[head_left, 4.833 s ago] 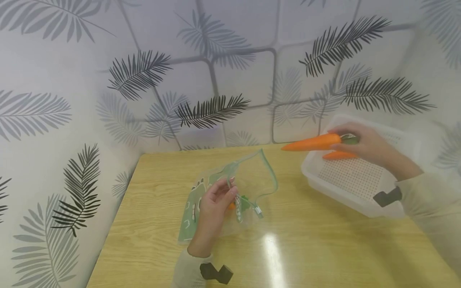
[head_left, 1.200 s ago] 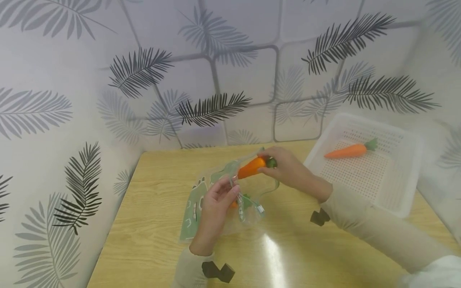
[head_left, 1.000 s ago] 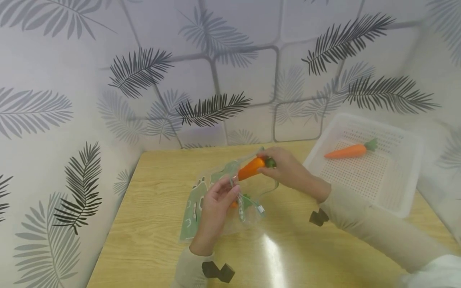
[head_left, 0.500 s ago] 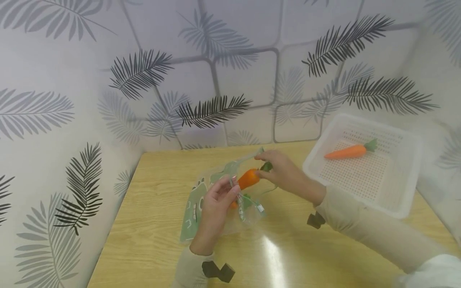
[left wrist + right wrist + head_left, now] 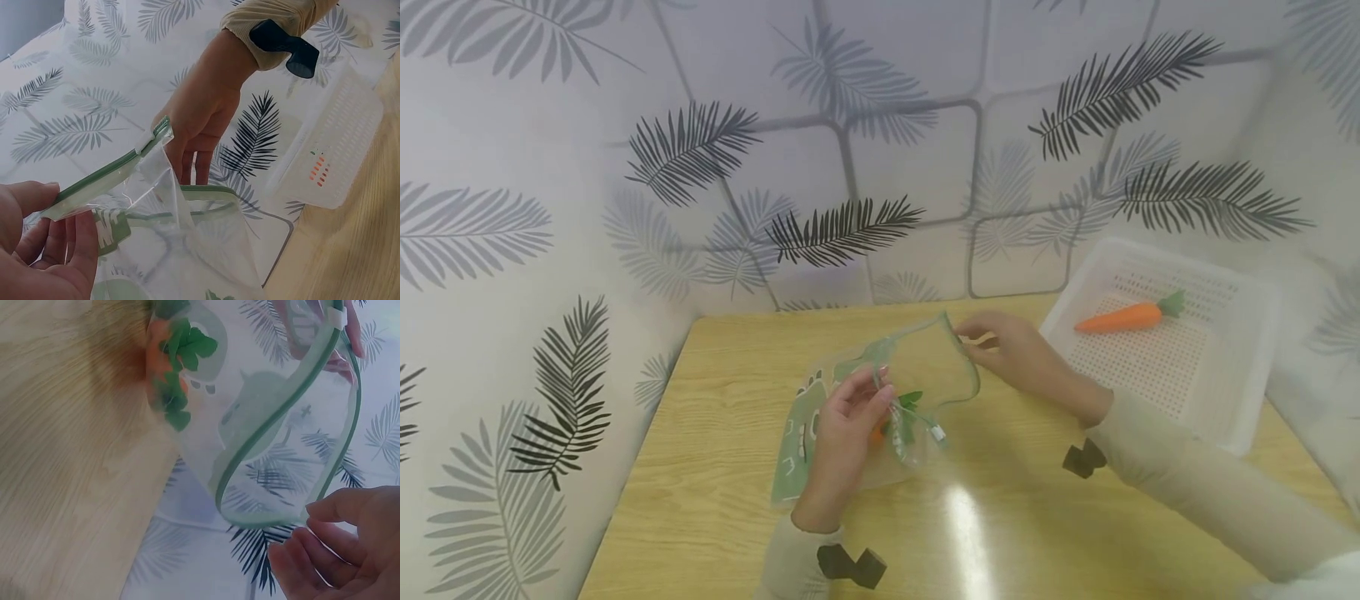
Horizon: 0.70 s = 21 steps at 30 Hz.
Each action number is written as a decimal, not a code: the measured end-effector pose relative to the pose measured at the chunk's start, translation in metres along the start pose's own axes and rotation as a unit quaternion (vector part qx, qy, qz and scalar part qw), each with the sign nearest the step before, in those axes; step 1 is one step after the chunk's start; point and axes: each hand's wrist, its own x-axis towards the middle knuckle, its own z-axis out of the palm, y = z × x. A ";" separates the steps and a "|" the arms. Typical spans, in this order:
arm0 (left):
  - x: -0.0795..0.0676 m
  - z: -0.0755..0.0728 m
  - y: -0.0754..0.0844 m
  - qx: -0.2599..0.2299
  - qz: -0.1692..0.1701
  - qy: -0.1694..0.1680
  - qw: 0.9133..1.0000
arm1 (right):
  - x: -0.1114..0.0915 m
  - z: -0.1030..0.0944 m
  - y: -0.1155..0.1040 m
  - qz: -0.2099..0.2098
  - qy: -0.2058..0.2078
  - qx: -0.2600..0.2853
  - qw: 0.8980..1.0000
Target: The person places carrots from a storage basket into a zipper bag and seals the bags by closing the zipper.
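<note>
My left hand [image 5: 842, 433] pinches the rim of a clear zip bag [image 5: 925, 358] with green edging and a printed green pattern; the left wrist view shows thumb and fingers on the green zip strip. The bag's mouth gapes. Inside lie orange toy carrots with green leaves [image 5: 190, 347], partly hidden by the left hand in the head view. My right hand [image 5: 1018, 354] is beside the far right corner of the mouth, fingers loosely bent with no carrot in them. In the right wrist view its fingertips [image 5: 315, 511] are right by the rim; whether they touch it, I cannot tell.
A white perforated basket [image 5: 1240, 367] stands at the right of the wooden table [image 5: 700, 467], with one carrot [image 5: 1123, 317] inside. A white zip slider [image 5: 937, 432] sits on the bag's edging. Leaf-patterned wall covering [image 5: 910, 183] rises behind the table.
My right hand took a carrot from the basket to the bag, lowered it in and let it go, then drew back to the right. My left hand kept its place on the bag.
</note>
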 end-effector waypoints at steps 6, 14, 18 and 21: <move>-0.002 0.001 0.001 -0.008 -0.001 0.015 1.000 | -0.012 -0.021 0.011 0.020 0.006 -0.038 0.999; -0.002 0.001 -0.001 0.010 -0.003 0.015 1.000 | -0.024 -0.061 0.031 0.075 0.008 -0.062 0.995; -0.002 0.002 -0.002 0.010 -0.007 0.014 1.000 | -0.025 -0.086 0.042 0.085 0.021 -0.090 0.992; -0.002 0.002 -0.003 0.007 -0.010 0.010 1.000 | -0.027 -0.104 0.056 0.089 0.039 -0.110 0.989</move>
